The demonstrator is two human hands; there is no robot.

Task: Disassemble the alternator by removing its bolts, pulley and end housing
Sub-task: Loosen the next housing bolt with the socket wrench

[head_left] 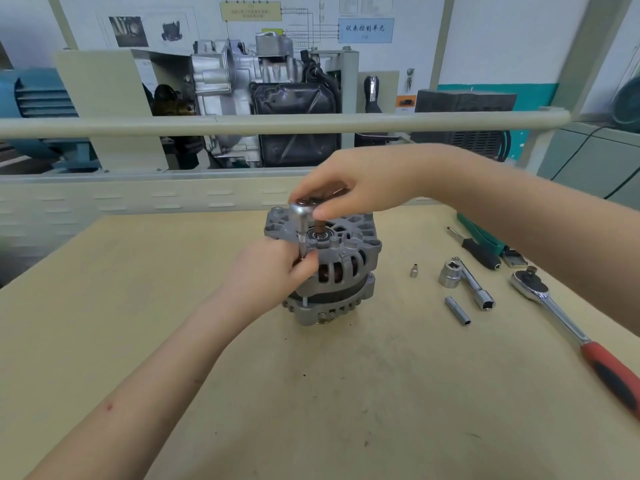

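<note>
A grey alternator (341, 268) stands upright in the middle of the tan workbench (311, 393), its rusty shaft (321, 227) sticking up from the top housing. A small chrome ratchet (302, 213) with a thin socket extension stands vertically at the alternator's near left edge. My left hand (273, 271) pinches the extension's lower part against the housing. My right hand (349, 192) comes in from the right and grips the ratchet's head from above, its fingers curled over it.
To the right lie a small socket (413, 271), a large socket (450, 273) with a chrome spark-plug wrench (476, 285), a long thin socket (458, 310), a black screwdriver (479, 251) and a big red-handled ratchet (575, 330). A railing (242, 124) and engine display stand behind the bench.
</note>
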